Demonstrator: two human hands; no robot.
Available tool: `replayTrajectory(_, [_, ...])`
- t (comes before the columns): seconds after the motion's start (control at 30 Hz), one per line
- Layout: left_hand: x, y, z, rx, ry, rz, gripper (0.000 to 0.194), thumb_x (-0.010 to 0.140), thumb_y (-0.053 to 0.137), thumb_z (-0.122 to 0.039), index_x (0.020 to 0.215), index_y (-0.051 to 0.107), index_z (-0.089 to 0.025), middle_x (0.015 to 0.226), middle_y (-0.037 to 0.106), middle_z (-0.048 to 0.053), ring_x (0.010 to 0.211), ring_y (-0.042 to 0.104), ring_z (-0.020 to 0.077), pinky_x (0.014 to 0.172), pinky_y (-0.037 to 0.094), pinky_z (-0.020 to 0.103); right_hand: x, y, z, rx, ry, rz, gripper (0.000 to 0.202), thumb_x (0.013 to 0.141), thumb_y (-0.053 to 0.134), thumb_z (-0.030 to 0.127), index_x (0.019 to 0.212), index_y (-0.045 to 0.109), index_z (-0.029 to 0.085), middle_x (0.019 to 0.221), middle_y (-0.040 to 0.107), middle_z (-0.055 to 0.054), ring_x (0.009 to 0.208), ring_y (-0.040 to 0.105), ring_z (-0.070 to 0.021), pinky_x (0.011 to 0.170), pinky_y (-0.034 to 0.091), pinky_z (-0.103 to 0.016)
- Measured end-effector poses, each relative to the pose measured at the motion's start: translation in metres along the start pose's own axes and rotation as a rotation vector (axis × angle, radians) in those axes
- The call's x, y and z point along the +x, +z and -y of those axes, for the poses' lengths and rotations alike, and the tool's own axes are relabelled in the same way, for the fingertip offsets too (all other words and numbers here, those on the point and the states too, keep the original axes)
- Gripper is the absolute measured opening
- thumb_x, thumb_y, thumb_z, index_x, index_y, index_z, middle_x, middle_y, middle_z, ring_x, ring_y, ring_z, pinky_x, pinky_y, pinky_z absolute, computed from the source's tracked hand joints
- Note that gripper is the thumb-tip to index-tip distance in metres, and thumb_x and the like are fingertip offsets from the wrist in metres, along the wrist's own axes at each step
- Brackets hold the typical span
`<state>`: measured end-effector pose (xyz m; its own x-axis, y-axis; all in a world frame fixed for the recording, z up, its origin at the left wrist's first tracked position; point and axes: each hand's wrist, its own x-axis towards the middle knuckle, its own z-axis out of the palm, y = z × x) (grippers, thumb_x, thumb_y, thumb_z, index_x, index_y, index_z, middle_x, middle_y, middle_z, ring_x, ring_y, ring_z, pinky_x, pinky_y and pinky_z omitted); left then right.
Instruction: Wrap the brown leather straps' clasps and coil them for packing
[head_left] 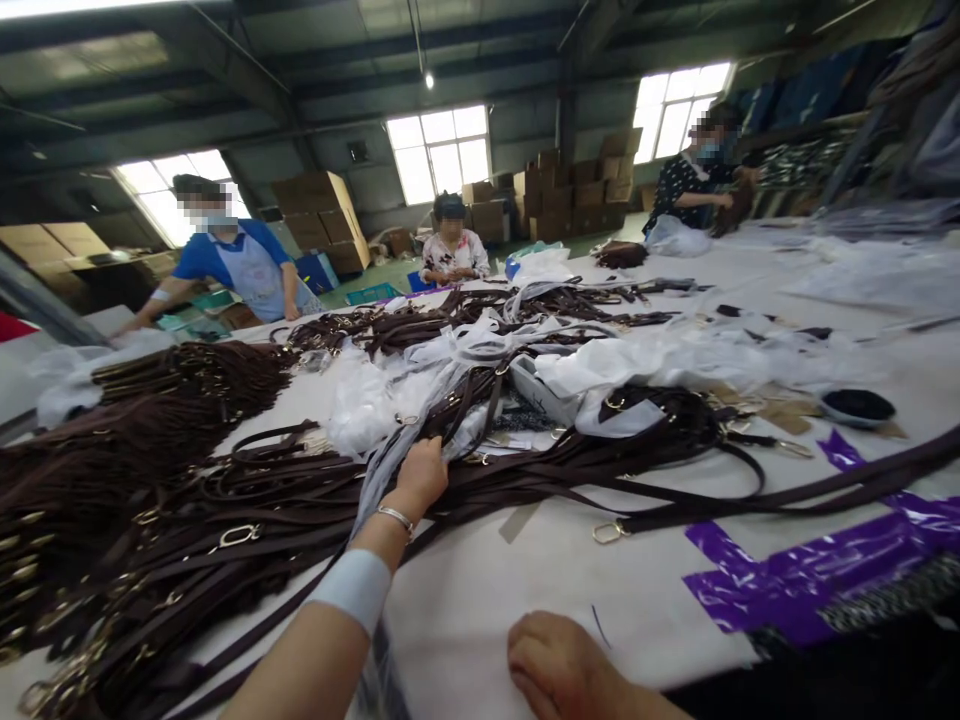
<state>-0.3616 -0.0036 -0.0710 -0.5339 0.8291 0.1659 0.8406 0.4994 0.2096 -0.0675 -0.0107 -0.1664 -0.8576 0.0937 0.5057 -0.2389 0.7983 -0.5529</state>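
Note:
My left hand [421, 472] reaches forward over the table, its fingers closed around dark brown straps [457, 410] that come out past the knuckles. A long strip of clear plastic [373, 485] runs along the same hand; whether it is also in the grip I cannot tell. Close to the table's front edge, my right hand [559, 665] rests with curled fingers, and its palm side is hidden. Beyond it lies a brown strap with a gold-coloured clasp [609, 532]. More straps with metal buckles [240, 536] spread around the left forearm.
A thick pile of brown straps [97, 470] covers the left side. Crumpled clear plastic bags [637, 360] lie across the middle. Purple tape [810, 570] is stuck at the right edge, near a dark round dish [859, 407]. Several people [232, 260] are around the table's far side.

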Motion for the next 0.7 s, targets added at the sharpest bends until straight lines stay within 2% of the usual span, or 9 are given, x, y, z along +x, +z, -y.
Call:
replayTrajectory(0.07, [0.007,-0.008,-0.006,0.017,-0.032,0.009,0.013,0.087,0.059,-0.019,0.092,0.069,-0.012,0.093,0.072,0.014,0.090,0.067,0.0260,0.081,0.049,0.034,-0.002,0.002,-0.002,0.003,-0.006,-0.015,0.018,0.090,0.042,0.018,0.077,0.054,0.021,0.077,0.067,-0.006,0.070,0.059,-0.0168,0.065,0.046,-0.027])
replayTrajectory(0.1, [0.008,-0.018,-0.010,0.021,-0.035,-0.001,0.015,0.089,0.057,-0.023,0.087,0.068,-0.014,0.088,0.072,0.012,0.086,0.067,0.0245,0.077,0.048,0.033,-0.003,0.002,-0.003,0.015,-0.006,-0.017,0.020,0.091,0.042,0.019,0.075,0.054,0.021,0.076,0.067,-0.006,0.069,0.059,-0.0163,0.064,0.046,-0.026])
replayTrajectory(0.2, [-0.006,-0.063,-0.028,0.009,0.010,-0.084,0.029,0.098,0.045,-0.036,0.088,0.066,-0.018,0.086,0.071,0.007,0.080,0.064,0.0196,0.071,0.043,0.029,-0.005,-0.006,-0.002,0.121,0.038,0.006,0.021,0.091,0.045,0.024,0.076,0.058,0.019,0.076,0.068,-0.005,0.070,0.060,-0.0158,0.065,0.046,-0.026])
replayTrajectory(0.3, [-0.045,-0.110,-0.056,-0.010,0.152,-0.189,0.040,0.100,0.040,-0.046,0.079,0.062,-0.020,0.075,0.066,0.003,0.071,0.060,0.0169,0.065,0.039,0.028,0.004,-0.023,0.005,0.318,0.307,-0.003,0.023,0.091,0.051,0.031,0.079,0.065,0.017,0.075,0.068,-0.005,0.070,0.061,-0.0161,0.066,0.046,-0.027])
replayTrajectory(0.4, [-0.099,-0.134,-0.086,0.089,0.308,-0.152,0.038,0.097,0.044,-0.045,0.071,0.058,-0.021,0.069,0.063,0.003,0.067,0.058,0.0187,0.065,0.039,0.031,0.027,-0.045,0.011,0.710,0.611,-0.135,0.037,0.094,0.051,0.048,0.084,0.065,0.015,0.077,0.069,-0.006,0.064,0.060,-0.0139,0.059,0.043,-0.025])
replayTrajectory(0.5, [-0.153,-0.130,-0.105,0.138,0.451,0.018,0.027,0.095,0.050,-0.035,0.073,0.060,-0.022,0.070,0.065,0.004,0.070,0.060,0.0214,0.085,0.043,0.042,0.063,-0.063,0.013,1.226,0.783,-0.312,0.044,0.093,0.051,0.059,0.102,0.059,0.017,0.096,0.071,-0.008,0.065,0.063,-0.0127,0.054,0.044,-0.022])
replayTrajectory(0.57, [-0.187,-0.119,-0.107,0.109,0.535,0.156,0.018,0.091,0.056,-0.028,0.075,0.061,-0.022,0.072,0.067,0.004,0.072,0.061,0.0215,0.099,0.039,0.049,0.091,-0.072,0.011,1.426,0.901,-0.334,0.037,0.096,0.051,0.052,0.103,0.057,0.016,0.099,0.070,-0.009,0.067,0.065,-0.0130,0.053,0.048,-0.022])
replayTrajectory(0.63, [-0.217,-0.106,-0.100,0.068,0.589,0.288,0.010,0.085,0.064,-0.026,0.077,0.062,-0.022,0.076,0.069,0.005,0.072,0.062,0.0217,0.096,0.044,0.046,0.118,-0.080,0.008,1.514,1.017,-0.290,0.029,0.099,0.049,0.039,0.094,0.058,0.012,0.088,0.068,-0.009,0.061,0.063,-0.0121,0.051,0.050,-0.022])
replayTrajectory(0.7, [-0.240,-0.099,-0.085,-0.032,0.589,0.373,0.011,0.081,0.069,-0.030,0.078,0.062,-0.022,0.076,0.069,0.006,0.070,0.062,0.0213,0.079,0.050,0.037,0.143,-0.086,0.006,1.555,1.076,-0.258,0.025,0.100,0.047,0.030,0.088,0.057,0.011,0.076,0.064,-0.006,0.054,0.059,-0.0101,0.046,0.048,-0.020])
